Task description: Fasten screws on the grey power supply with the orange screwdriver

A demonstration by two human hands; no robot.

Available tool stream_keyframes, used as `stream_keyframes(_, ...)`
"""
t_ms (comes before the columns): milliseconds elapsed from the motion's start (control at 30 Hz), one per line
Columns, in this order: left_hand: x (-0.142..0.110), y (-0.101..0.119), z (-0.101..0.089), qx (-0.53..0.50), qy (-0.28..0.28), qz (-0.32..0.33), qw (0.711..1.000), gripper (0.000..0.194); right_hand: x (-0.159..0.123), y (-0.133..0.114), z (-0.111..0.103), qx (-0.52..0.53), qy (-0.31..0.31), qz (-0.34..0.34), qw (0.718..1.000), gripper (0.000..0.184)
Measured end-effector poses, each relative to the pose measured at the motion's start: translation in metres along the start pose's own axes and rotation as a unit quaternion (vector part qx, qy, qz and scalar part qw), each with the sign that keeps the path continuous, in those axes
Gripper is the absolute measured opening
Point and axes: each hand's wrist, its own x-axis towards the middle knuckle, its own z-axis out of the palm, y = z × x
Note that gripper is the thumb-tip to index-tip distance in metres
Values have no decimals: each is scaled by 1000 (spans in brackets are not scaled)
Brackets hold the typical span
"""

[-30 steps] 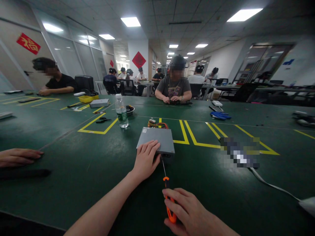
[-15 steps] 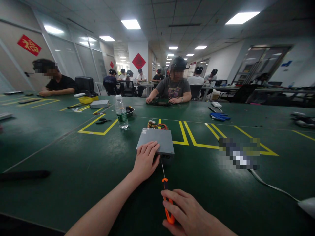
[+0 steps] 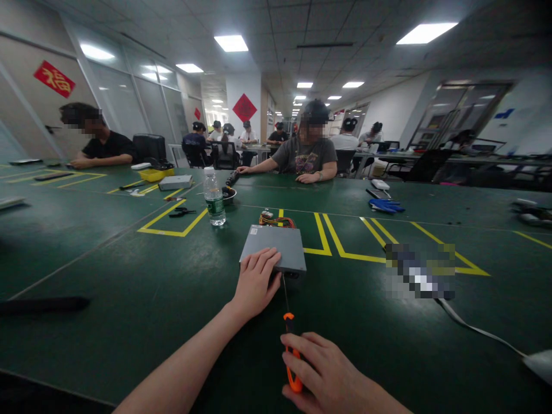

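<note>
A grey metal computer power supply (image 3: 269, 240) sits on the green table in front of me, its bundle of coloured wires (image 3: 276, 220) at the far side. My left hand (image 3: 257, 277) grips its near left part, fingers flat on the top and thumb down at the near face. My right hand (image 3: 317, 368) holds a screwdriver (image 3: 293, 362) by its orange and black handle. The thin shaft points away from me, up to the near face of the power supply beside my left thumb. Where exactly the tip sits is hard to see.
Left of the power supply's wires stands a water bottle (image 3: 214, 198), with a metal bowl (image 3: 228, 195) behind it. Blue gloves (image 3: 385, 206) and a pixelated device (image 3: 418, 270) lie to the right. A person (image 3: 308, 149) sits across the table. Yellow tape (image 3: 357, 257) marks the tabletop.
Across the table, the person's arm has reached out toward the bowl, shifting a dark object there. My hands, the screwdriver and the power supply hold nearly the same places.
</note>
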Motion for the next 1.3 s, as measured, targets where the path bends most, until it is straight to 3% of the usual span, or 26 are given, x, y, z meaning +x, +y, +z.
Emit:
stream_keyframes(233,0,1,2,11,8,1,1000,37,4,-1,2,-1,-60,15,998,29)
stream_keyframes(500,0,1,0,2,-3,-5,1000,38,1,-5,-3,-8,8,-2,1000,20)
stream_keyframes(767,-1,2,0,-4,-2,-7,1000,40,-4,1,14,-6,71,-7,997,28)
stream_keyframes(867,-1,2,0,1,-1,-6,1000,39,-1,0,5,2,38,4,999,31)
stream_keyframes(1000,-1,2,0,2,-5,-6,1000,39,7,-3,-10,-24,-86,0,996,34)
stream_keyframes(1067,-1,1,0,1,-5,-4,1000,39,8,-1,-10,-33,-98,-19,994,35)
stream_keyframes(1300,0,0,-2,4,-5,6,1000,42,9,2,2,-56,10,-85,995,10)
